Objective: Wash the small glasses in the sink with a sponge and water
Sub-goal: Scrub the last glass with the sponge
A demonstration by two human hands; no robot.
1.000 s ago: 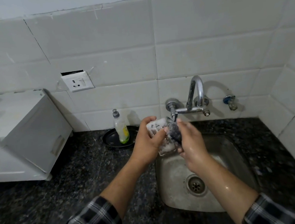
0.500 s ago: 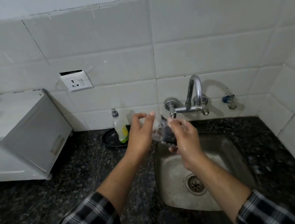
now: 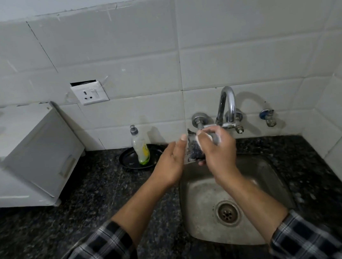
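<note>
Head view: left hand (image 3: 173, 161) held small glass (image 3: 187, 156) over sink (image 3: 197, 212) for runoff; right hand (image 3: 220, 153) grip clenched sponge (image 3: 195, 151) against it.

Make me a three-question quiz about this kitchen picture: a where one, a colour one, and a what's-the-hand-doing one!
1. Where is the soap bottle?
A) in the sink
B) on a black dish on the counter
C) on the white box

2. What colour is the liquid in it?
A) red
B) yellow-green
C) blue

3. What is the right hand doing?
A) gripping the dark sponge
B) turning the tap
C) resting flat

Answers: 1 B, it stands on the dish; 2 B, its lower part looks yellow-green; 3 A, its fingers curl round the sponge.
</note>
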